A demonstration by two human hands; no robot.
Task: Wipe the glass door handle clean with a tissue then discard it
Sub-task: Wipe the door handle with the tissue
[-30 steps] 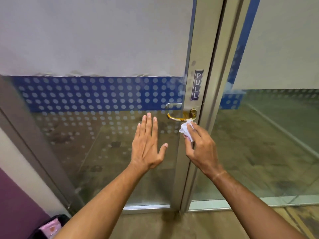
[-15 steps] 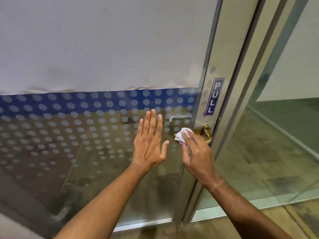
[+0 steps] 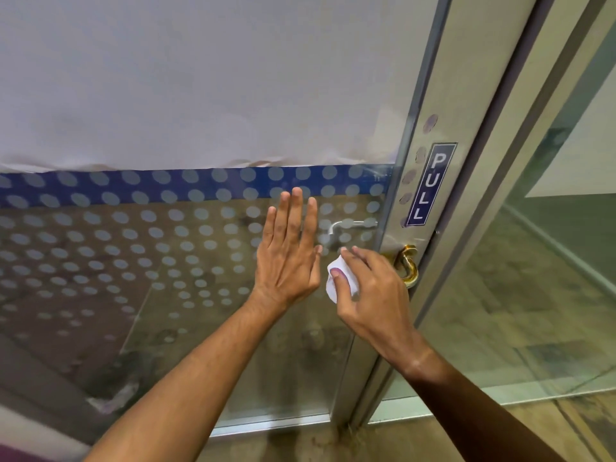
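Note:
A brass lever handle [image 3: 408,265] sticks out from the metal stile of the glass door [image 3: 200,248]. My right hand [image 3: 370,291] is closed around a crumpled white tissue [image 3: 338,281] and covers the left part of the handle; only the curved end by the stile shows. My left hand [image 3: 288,251] is flat and open, fingers up, against or just before the dotted glass left of the handle. A silver handle [image 3: 346,226] on the far side shows through the glass.
A blue PULL sign [image 3: 430,185] is fixed on the stile above the handle. White paper covers the upper glass. A second glass panel [image 3: 533,295] stands to the right of the metal frame. Brown floor lies below the door.
The view has moved closer to the door and to the right. My right hand with the tissue has slid left along the handle, leaving its curved brass end bare. My left hand stays flat.

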